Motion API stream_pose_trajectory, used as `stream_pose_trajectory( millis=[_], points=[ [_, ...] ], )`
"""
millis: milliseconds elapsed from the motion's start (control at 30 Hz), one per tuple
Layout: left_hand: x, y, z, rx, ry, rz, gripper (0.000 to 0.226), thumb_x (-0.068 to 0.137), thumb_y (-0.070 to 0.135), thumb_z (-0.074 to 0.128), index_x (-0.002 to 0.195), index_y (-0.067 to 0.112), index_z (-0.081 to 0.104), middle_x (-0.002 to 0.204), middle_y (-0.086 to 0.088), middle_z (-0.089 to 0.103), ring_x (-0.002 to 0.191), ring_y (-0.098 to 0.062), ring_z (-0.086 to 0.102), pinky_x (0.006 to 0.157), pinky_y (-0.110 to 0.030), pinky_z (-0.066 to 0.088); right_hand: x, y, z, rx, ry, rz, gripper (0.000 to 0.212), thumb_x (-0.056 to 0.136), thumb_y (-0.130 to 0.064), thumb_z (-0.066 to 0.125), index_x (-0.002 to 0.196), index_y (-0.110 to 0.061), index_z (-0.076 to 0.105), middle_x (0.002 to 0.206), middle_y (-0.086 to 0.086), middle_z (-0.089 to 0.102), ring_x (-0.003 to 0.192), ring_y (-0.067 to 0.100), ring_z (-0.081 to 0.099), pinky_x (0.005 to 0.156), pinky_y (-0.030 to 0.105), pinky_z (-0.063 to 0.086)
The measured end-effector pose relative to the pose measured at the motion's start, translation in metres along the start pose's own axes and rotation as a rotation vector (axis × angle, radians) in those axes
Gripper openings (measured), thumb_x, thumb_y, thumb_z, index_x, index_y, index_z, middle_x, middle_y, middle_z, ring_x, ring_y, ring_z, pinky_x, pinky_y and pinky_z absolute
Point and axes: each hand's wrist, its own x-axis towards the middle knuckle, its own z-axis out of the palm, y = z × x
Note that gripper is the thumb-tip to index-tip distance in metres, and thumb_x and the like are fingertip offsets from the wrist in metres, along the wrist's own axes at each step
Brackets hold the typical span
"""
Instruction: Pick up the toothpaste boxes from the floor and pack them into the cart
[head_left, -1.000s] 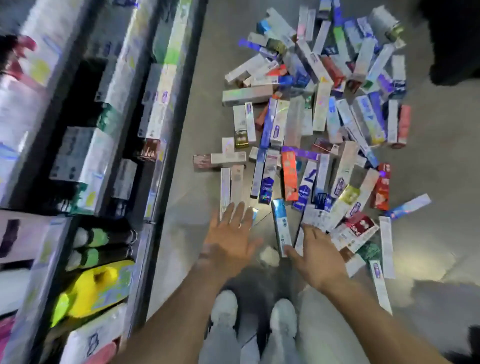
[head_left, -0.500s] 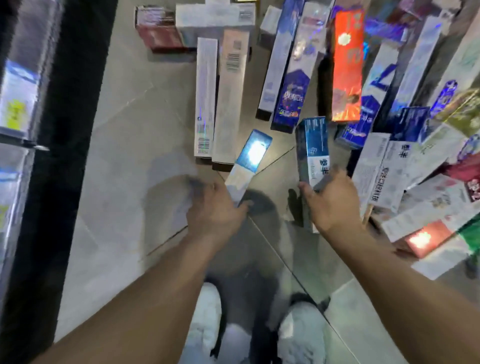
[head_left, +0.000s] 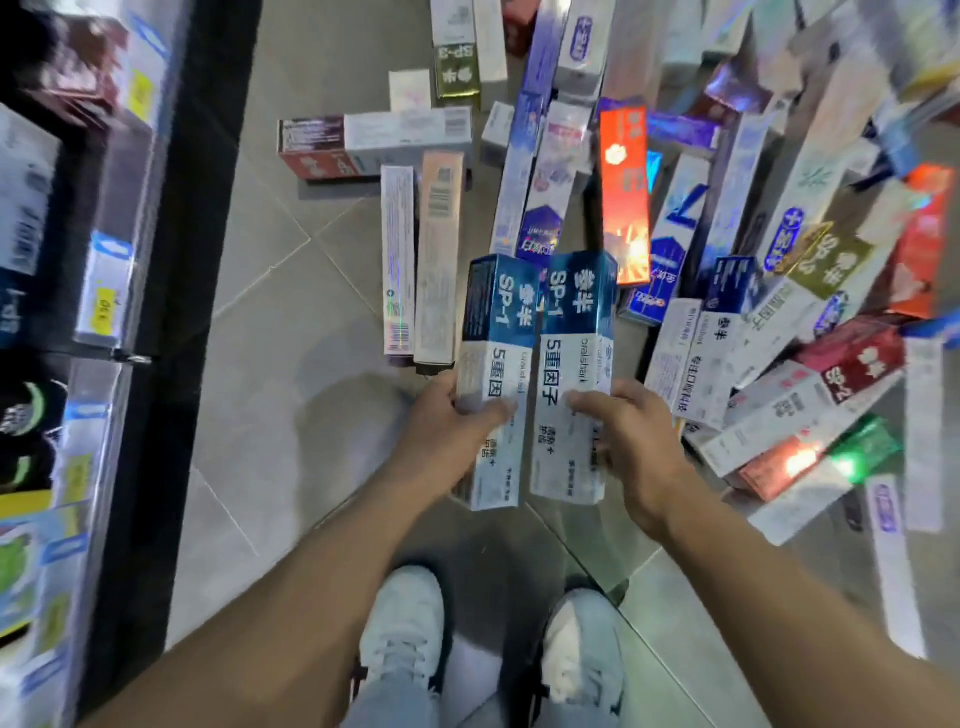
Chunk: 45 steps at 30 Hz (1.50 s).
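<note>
Nearest the camera, two white shoes (head_left: 402, 629) stand on the grey tiled floor (head_left: 270, 415), with both bare forearms reaching forward above them. The left hand (head_left: 447, 441) grips a blue-and-white box (head_left: 496, 374) marked SP-1, thumb across its printed face and fingers curled behind. The right hand (head_left: 631, 447) grips a matching second box (head_left: 574, 374) the same way, thumb on the front. The two boxes are held side by side, long edges just beside each other or touching, blue ends pointing away from the body, both lifted clear of the floor.

Just beyond them a pale box (head_left: 399, 260) and a peach box (head_left: 439, 260) lie parallel and touching on the tiles. Farther out and to the right spreads the pile (head_left: 779, 291) of toothpaste boxes, overlapping at many angles; an orange box (head_left: 623, 192) lies among them, and a red SP-2 box (head_left: 852, 364) sits near the right edge.

Along the left runs a dark rack (head_left: 171, 260) holding packaged goods, perhaps the cart, though blur makes that uncertain.
</note>
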Motion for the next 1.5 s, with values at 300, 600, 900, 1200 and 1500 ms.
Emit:
stream_pose_trajectory(
  millis=[300,600,900,1200,1500],
  points=[
    [-0.170,0.187,-0.036,-0.285,-0.129,0.104,0.028,0.089,0.019,0.073,0.117,0.016,0.068,0.108,-0.005,0.077,0.103,-0.026,0.072,0.093,-0.043,0.055,-0.201,-0.166,-0.050,0.357,-0.133,-0.135,0.041,0.079,-0.020,0.065,0.113,0.002,0.060,0.123,0.029,0.064,0.111,0.042,0.065,0.105,0.063,0.044],
    [-0.424,0.399,-0.063,-0.393,-0.114,0.282,0.011,0.087,0.015,0.068,0.092,0.023,0.074,0.098,-0.006,0.076,0.089,-0.025,0.071,0.083,-0.043,0.058,-0.462,-0.337,-0.114,0.429,-0.099,-0.342,0.067,0.057,-0.046,0.071,0.111,-0.007,0.064,0.107,0.018,0.066,0.103,0.037,0.062,0.106,0.064,0.039],
    [-0.614,0.508,-0.082,-0.442,-0.318,0.484,0.028,0.091,0.018,0.055,0.118,0.021,0.065,0.098,-0.015,0.069,0.083,-0.031,0.065,0.069,-0.046,0.058,-0.666,-0.418,-0.170,0.499,-0.078,-0.538,0.071,0.063,-0.057,0.075,0.123,-0.020,0.067,0.123,0.018,0.068,0.115,0.034,0.065,0.107,0.065,0.042],
    [-0.673,0.531,-0.063,-0.313,-0.592,0.563,0.041,0.070,0.028,0.064,0.111,0.026,0.068,0.098,-0.016,0.066,0.081,-0.031,0.063,0.078,-0.049,0.050,-0.759,-0.397,-0.212,0.695,0.100,-0.709,0.025,0.095,-0.036,0.062,0.105,-0.013,0.061,0.092,0.015,0.066,0.085,0.033,0.064,0.086,0.063,0.053],
    [-0.733,0.484,0.017,0.017,-1.015,0.518,0.055,0.081,0.038,0.082,0.129,0.018,0.063,0.116,-0.011,0.074,0.103,-0.032,0.073,0.086,-0.048,0.059,-0.850,-0.269,-0.216,0.903,0.554,-0.717,0.056,0.085,-0.039,0.071,0.130,-0.008,0.061,0.122,0.020,0.070,0.109,0.039,0.068,0.095,0.055,0.055]
  ],
)
